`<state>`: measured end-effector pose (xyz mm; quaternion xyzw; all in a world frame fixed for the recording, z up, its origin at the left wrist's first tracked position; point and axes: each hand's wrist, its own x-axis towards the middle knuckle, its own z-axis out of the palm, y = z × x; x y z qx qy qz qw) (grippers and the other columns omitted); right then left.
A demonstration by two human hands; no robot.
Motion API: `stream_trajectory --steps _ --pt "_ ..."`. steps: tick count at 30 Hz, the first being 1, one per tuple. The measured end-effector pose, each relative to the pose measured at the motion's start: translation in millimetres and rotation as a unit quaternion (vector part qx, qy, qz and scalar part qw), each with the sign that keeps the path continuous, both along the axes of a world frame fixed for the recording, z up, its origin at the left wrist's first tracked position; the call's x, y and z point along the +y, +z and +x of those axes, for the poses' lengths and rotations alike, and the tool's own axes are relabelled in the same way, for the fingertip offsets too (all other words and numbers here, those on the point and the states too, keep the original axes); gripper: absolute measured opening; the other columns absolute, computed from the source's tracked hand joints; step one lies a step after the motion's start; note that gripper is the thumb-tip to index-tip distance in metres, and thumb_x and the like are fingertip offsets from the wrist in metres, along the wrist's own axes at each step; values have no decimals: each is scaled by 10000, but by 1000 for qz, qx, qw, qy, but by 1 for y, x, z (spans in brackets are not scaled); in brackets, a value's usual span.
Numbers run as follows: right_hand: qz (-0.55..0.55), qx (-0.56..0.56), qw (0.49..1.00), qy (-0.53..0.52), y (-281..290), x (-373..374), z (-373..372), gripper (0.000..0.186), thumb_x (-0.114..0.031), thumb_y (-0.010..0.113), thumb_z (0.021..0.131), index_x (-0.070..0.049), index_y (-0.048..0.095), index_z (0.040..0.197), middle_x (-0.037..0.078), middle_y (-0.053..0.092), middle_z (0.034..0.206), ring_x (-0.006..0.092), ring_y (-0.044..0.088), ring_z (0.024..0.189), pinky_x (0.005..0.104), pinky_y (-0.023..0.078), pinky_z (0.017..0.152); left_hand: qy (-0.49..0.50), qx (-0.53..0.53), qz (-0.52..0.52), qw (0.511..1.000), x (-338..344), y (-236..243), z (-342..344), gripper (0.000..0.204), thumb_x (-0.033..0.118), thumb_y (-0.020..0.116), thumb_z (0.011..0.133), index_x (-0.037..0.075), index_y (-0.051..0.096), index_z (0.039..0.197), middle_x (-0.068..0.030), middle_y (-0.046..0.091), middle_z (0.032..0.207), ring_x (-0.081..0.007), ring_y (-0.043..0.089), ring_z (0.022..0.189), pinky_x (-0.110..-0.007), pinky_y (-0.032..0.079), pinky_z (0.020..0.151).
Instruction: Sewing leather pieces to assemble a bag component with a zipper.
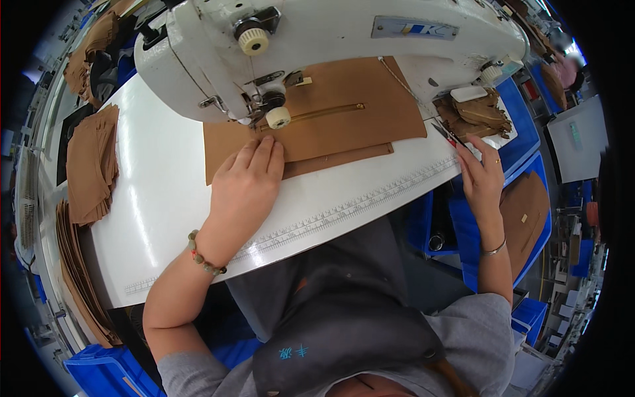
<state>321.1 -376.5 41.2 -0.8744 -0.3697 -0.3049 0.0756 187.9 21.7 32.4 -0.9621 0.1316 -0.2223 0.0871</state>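
Observation:
A brown flat piece (331,139) with a brass zipper (317,114) set in a long slot lies under the white sewing machine (331,26), over a second brown piece (344,157). My left hand (246,185) rests on the top piece just below the needle area, fingers stretched out and pressing on it. My right hand (481,175) grips small scissors (448,134) at the right end of the white table (152,231), their tips pointing toward the brown piece. Crumpled brown scraps (479,112) lie beside them.
Stacks of brown pieces (92,165) (76,264) stand at the left. Blue bins (99,370) sit low left and at the right (542,231), the latter holding brown pieces (522,218). A person (565,73) works in the far upper right. A ruler strip (297,231) runs along the front edge.

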Motion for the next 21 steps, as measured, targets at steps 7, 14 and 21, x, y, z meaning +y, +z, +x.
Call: stream_trajectory --steps 7,14,21 --pt "30 61 948 312 2 83 -23 215 -36 788 775 -25 749 986 121 721 1130 303 716 967 429 616 858 62 14 67 996 -22 -7 41 425 86 655 835 -18 690 1245 -133 737 1242 -206 748 952 -307 616 759" --pt "-28 194 858 475 2 148 -20 353 -182 725 923 -54 676 1248 106 644 1403 300 621 1291 462 494 1121 48 64 -27 996 -29 16 39 417 81 651 845 -1 682 1252 -107 763 984 -209 738 701 -298 582 593" --pt "-259 293 885 255 4 210 43 331 -238 670 975 -72 692 1261 107 688 1277 336 658 1147 443 515 1002 -2 -41 -76 996 -33 23 22 468 60 638 842 -7 666 1305 -126 767 1144 -207 752 819 -304 604 679"
